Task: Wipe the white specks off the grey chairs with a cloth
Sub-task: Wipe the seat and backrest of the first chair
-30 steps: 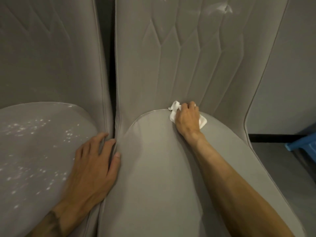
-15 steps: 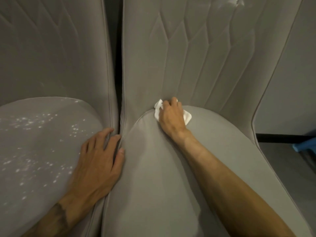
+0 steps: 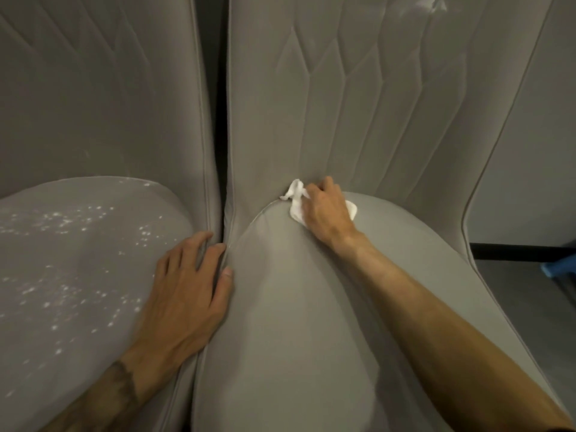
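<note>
Resting flat, the left hand [image 3: 184,294] has its fingers spread across the near gap between both chairs, beside the specks [image 3: 71,251] on the left chair [image 3: 78,307]. Farther back, the right hand [image 3: 327,213] pins the cloth [image 3: 294,202] under curled fingers at the right chair [image 3: 296,322] seat's far crease, with cloth poking out left.
</note>
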{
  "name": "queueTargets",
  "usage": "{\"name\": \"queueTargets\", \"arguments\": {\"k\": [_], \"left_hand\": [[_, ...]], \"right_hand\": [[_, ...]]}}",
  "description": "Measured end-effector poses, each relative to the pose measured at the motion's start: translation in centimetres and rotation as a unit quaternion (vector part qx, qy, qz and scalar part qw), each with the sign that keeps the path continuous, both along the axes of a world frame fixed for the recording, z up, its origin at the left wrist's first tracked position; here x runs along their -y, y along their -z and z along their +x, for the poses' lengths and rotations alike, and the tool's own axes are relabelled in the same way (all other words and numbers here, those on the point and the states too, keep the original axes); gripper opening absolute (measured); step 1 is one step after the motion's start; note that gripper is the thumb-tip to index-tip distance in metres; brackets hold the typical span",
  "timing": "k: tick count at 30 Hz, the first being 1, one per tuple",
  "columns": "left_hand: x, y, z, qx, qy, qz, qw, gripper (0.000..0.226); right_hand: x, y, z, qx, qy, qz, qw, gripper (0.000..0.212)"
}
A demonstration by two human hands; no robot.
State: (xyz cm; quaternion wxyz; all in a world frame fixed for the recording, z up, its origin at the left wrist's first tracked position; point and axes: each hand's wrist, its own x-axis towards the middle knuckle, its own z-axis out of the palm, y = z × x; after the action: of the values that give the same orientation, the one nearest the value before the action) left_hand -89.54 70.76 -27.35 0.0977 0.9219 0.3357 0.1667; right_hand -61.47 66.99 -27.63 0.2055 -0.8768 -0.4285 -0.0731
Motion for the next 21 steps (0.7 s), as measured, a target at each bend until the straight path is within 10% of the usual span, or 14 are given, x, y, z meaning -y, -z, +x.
{"name": "queueTargets", "arguments": {"k": [13, 17, 21], "left_hand": [[-0.5, 0.7, -0.1, 0.006, 0.001, 0.024, 1.0, 0.042], [-0.5, 0.7, -0.2, 0.002, -0.002, 0.019, 1.0, 0.043], [-0.4, 0.5, -0.2, 0.004, 0.002, 0.018, 1.0, 0.043]], "right_hand": [[-1.4, 0.3, -6.1, 0.018, 0.079, 0.074, 0.994, 0.02], [-0.6, 1.8, -8.3, 0.04, -0.034, 0.055, 0.997, 0.003], [-0.2, -0.2, -7.7, -0.001, 0.011, 0.062, 0.998, 0.038]]}}
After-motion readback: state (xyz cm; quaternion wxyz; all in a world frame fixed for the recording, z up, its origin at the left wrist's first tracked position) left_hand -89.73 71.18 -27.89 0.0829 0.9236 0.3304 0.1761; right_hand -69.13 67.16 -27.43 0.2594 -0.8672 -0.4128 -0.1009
